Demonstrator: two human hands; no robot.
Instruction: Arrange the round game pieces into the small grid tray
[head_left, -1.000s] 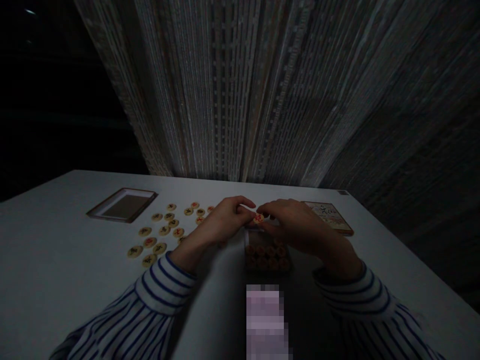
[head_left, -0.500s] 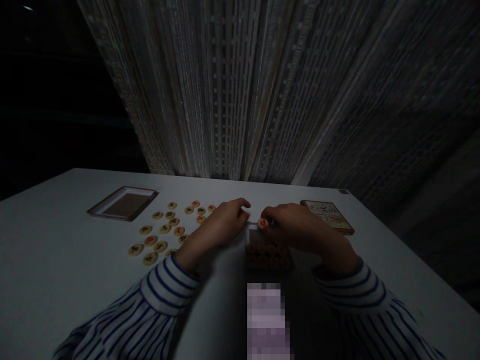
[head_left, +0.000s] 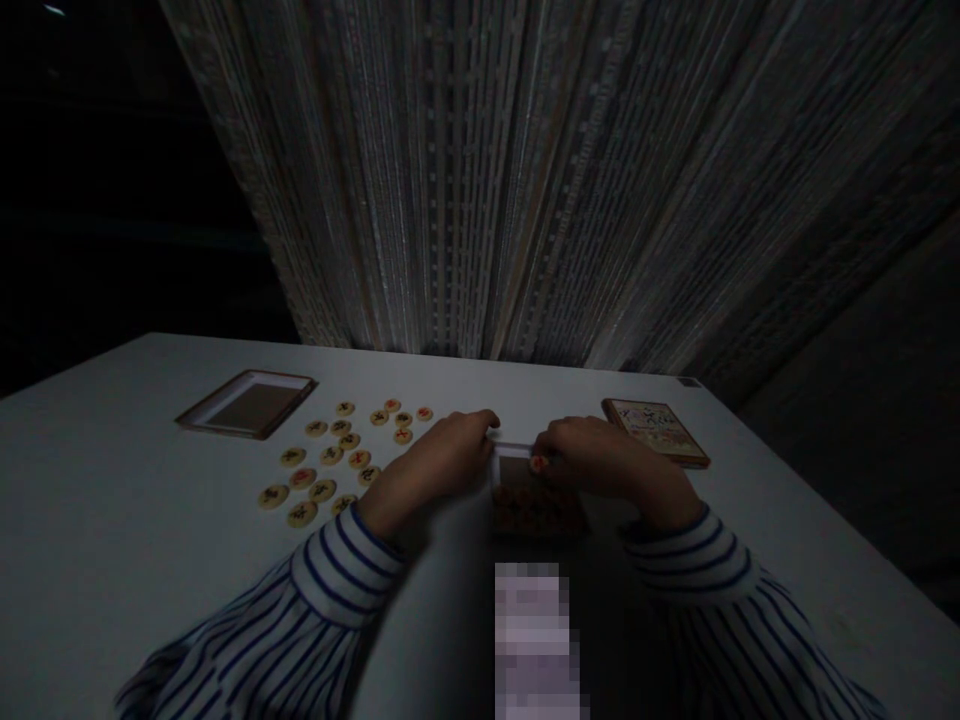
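A small open box (head_left: pixel 517 462) lies on the white table (head_left: pixel 112 520) between my two hands, its near half filled with round wooden game discs. My right hand (head_left: pixel 600 462) pinches one red-marked disc (head_left: pixel 538 463) and holds it low over the box's bare far half. My left hand (head_left: pixel 442 460) rests curled against the box's left edge, its fingertips on the far corner; I cannot see anything inside it. Several loose discs (head_left: pixel 337 460) with red or black marks lie scattered to the left of that hand.
An empty shallow box half (head_left: pixel 247 403) lies at the far left. A printed box lid (head_left: pixel 656 430) lies at the far right. A striped curtain (head_left: pixel 525 180) hangs just behind the table's far edge. The room is dim.
My right hand has carried the red-marked disc down from above the box to just over its far half. My left hand has sunk onto the box's left edge.
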